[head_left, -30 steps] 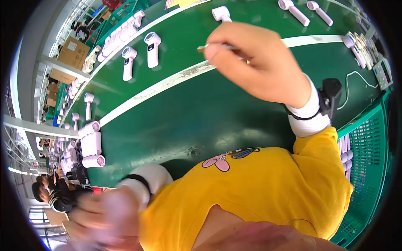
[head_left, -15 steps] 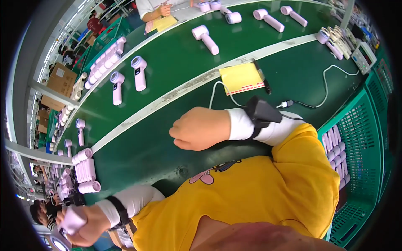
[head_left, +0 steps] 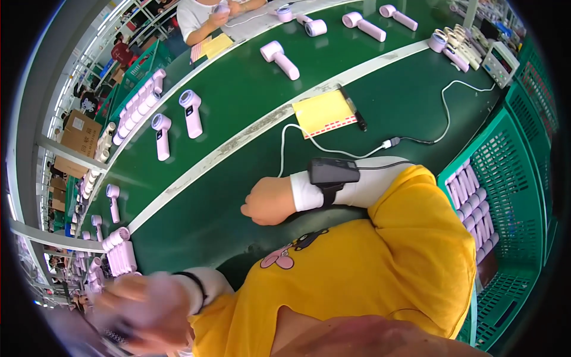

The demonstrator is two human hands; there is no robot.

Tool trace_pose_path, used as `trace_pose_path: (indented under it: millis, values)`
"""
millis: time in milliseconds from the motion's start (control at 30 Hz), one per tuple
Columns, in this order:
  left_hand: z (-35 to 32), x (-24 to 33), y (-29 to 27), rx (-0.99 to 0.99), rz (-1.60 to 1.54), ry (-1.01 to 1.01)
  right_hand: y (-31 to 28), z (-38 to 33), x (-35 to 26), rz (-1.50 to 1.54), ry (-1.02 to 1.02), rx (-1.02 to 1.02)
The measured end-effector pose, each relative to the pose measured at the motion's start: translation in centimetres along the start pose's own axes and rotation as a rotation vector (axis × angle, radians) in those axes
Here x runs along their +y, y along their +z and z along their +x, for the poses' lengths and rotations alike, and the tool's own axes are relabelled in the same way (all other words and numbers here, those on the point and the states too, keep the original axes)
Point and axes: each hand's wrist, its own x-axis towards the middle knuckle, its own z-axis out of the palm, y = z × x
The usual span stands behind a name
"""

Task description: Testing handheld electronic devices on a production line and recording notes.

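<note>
At the lower left, my left hand [head_left: 128,291] is smeared by motion. It grips a light purple handheld fan [head_left: 163,300], whose outline is blurred. My right hand [head_left: 269,201] hovers over the green bench with its fingers curled in; whatever is inside them is hidden. A white cable [head_left: 309,140] passes behind this hand and runs to a plug connector [head_left: 391,143] on the right. Beyond it lies a yellow card [head_left: 324,113] with a black pen [head_left: 354,108] along its right edge.
Several purple fans, including one fan [head_left: 191,114], lie on the green belt beyond a pale rail [head_left: 238,140]. More fans are stacked at left [head_left: 122,257]. A green crate [head_left: 505,160] holding fans stands at right, near a small meter [head_left: 501,64]. A co-worker's hand [head_left: 217,19] holds a fan opposite.
My left hand has swung right with the fan, toward my body. My right hand has shifted left and slightly down. The view has turned slightly, and the co-worker opposite now holds a fan.
</note>
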Motion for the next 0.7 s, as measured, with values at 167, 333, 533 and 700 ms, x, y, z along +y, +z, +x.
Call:
trace_pose_path:
  millis: [167,333,533,700]
  values:
    - [0.6,0.4,0.0,-0.063,-0.265,-0.32,0.1,-0.6,-0.5,0.052,0.056,-0.057]
    - [0.9,1.1,-0.4,0.028,-0.164,-0.449,0.7,0.1,-0.5,0.053,0.024,-0.026]
    - [3.6,2.3,-6.4,0.513,0.395,0.262,0.2,0.1,-0.7,0.11,0.078,-0.02]
    - [1.0,4.2,-5.1,-0.217,-0.128,0.237,0.6,1.0,-1.3,0.11,0.109,-0.073]
